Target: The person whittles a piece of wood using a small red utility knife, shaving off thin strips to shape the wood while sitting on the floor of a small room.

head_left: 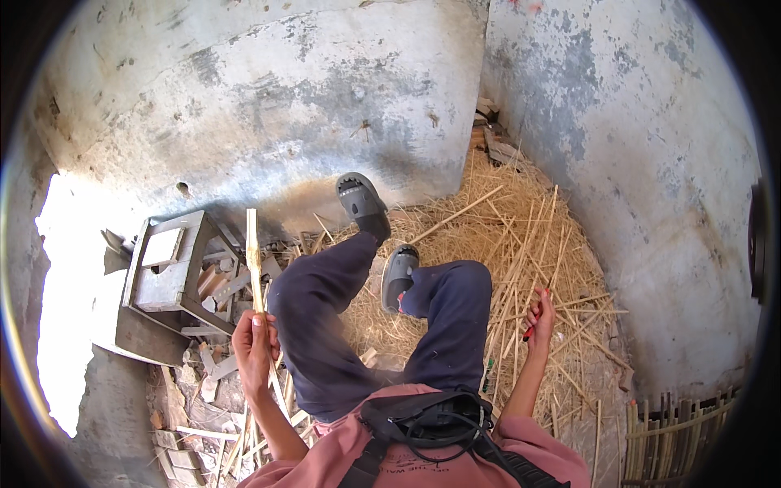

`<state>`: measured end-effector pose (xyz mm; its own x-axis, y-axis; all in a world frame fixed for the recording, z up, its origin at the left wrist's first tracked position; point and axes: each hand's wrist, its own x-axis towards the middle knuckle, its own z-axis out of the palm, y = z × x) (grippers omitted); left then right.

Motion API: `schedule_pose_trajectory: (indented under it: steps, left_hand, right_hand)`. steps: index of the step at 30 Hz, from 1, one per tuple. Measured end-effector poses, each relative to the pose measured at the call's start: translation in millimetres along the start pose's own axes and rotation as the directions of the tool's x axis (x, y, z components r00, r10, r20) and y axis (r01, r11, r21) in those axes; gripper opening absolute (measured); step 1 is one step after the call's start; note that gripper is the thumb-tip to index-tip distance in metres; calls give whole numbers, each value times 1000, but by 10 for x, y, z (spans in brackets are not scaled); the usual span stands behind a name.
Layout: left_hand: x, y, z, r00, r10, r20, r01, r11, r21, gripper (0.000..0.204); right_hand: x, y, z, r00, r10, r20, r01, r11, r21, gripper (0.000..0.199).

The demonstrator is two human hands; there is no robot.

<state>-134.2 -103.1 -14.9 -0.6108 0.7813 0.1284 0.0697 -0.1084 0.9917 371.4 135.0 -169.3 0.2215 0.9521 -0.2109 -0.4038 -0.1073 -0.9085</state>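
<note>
Head view, left hand: the person's left hand [254, 350] is out to the left of the knees, fingers closed round the near end of a pale strip [253, 236], thumb lying along it.
Strip: it points away from the person toward the far wall [325, 89], left of the bent left knee; from where I stand its middle looks rough and narrower.
Right hand: the right hand [540, 319] is well off to the right, fingers curled round a red tool [529, 334] whose ends peep out of the grip; I can't make out its kind.
Legs: dark trousers [447, 325], knees bent, with grey sandals [399, 276] on the feet, the left foot farther away than the right.
Lap: a black bag [427, 415] lies across the front of the pink shirt [342, 451].
Floor: straw-coloured shavings [447, 215] spread between the feet and the right wall [643, 163], loose sticks [529, 260] crossing over them on the right.
Left side: a grey wooden stool [191, 281] carries a whitish panel [163, 247]; rubble [210, 382] lies nearer, and daylight pours through a ragged opening [65, 325].
Near right: a row of upright slats [671, 443].
</note>
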Motion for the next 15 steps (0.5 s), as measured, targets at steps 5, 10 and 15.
schedule_pose_trajectory:
  steps: [5, 10, 15]
  left_hand:
    - [22, 57, 178, 995, -59, 76, 56, 998, 38, 33]
    - [113, -7, 561, 955, -19, 295, 10, 999, 34, 33]
    - [146, 31, 979, 927, -66, 370, 61, 998, 26, 30]
  right_hand:
    - [0, 24, -12, 1000, -26, 5, 26, 1000, 9, 44]
    - [-151, -99, 222, 992, -123, -21, 121, 989, -81, 38]
    - [-282, -315, 597, 969, -239, 60, 246, 955, -167, 31]
